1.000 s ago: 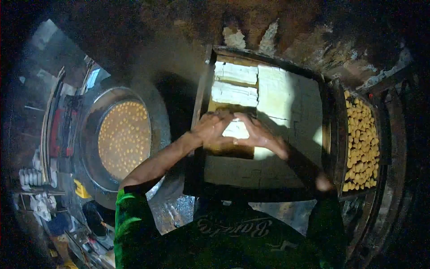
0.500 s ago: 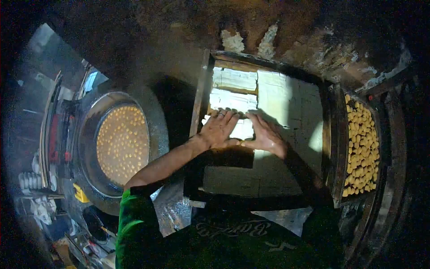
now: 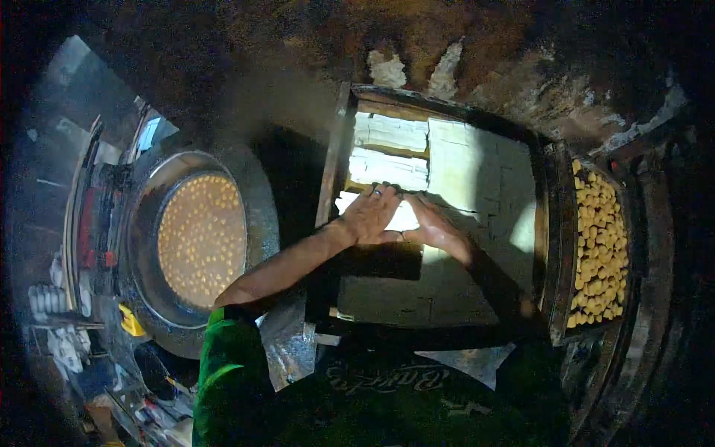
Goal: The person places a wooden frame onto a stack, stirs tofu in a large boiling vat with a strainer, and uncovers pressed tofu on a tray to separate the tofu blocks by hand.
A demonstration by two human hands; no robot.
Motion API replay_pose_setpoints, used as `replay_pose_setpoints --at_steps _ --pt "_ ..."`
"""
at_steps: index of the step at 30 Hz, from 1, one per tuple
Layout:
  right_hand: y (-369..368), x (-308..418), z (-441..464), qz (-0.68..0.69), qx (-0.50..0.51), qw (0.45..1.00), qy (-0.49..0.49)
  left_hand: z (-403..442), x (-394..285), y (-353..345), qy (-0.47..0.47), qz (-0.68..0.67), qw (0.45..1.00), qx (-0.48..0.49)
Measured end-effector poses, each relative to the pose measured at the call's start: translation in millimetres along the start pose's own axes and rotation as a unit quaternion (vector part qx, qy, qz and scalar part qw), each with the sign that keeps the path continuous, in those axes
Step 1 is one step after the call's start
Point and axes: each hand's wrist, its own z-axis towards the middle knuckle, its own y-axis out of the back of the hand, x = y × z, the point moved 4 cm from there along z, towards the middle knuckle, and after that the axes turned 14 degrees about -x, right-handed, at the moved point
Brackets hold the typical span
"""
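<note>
My left hand (image 3: 372, 214) and my right hand (image 3: 441, 229) frame a short row of white tofu blocks (image 3: 404, 216) in a wooden tray (image 3: 328, 171). The fingers lie along the far edge of the row, and the thumbs bend round its near side. Both hands are closed about the row, which they partly cover. Two more rows of white tofu (image 3: 389, 165) lie beyond them. A broad layer of cut tofu (image 3: 495, 186) fills the right side of the tray. Bare dark wood shows just below my hands.
On the left stands a large round pan (image 3: 141, 257) of liquid with many small yellow pieces floating. A yellow object (image 3: 131, 320) sits by its rim. Right of the tray, a wooden bin holds heaped yellow pieces (image 3: 599, 249). A stained wall (image 3: 298, 45) rises behind.
My right hand has moved slightly left, closer to the left hand. The fingers of my left hand have drawn together over the row, which stays about where it was.
</note>
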Motion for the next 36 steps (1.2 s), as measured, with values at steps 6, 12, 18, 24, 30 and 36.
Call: replay_pose_setpoints --at_steps 6,12,18,24,30,36 --pt "6.2 20.8 -3.2 -0.191 -0.016 0.977 0.094 -27.9 40.9 62.4 0.051 0.011 0.997 0.05" --pt "-32.2 41.2 33.5 -0.167 -0.031 0.979 0.112 -31.8 41.5 58.5 0.037 0.077 0.99 0.116" --pt "-46.1 13.2 37.3 -0.035 -0.12 0.982 0.138 -38.7 47.9 51.7 0.027 0.075 0.994 0.08" --pt "-46.9 16.8 36.9 -0.042 -0.107 0.982 0.151 -38.9 43.9 59.8 0.054 0.068 0.99 0.113" --pt "-57.8 45.9 49.4 -0.195 -0.035 0.971 0.135 -65.0 52.2 22.1 -0.056 0.234 0.968 0.076" --pt "-59.3 28.3 49.8 -0.07 -0.052 0.989 0.118 -45.5 44.5 59.6 0.098 0.124 0.981 0.115"
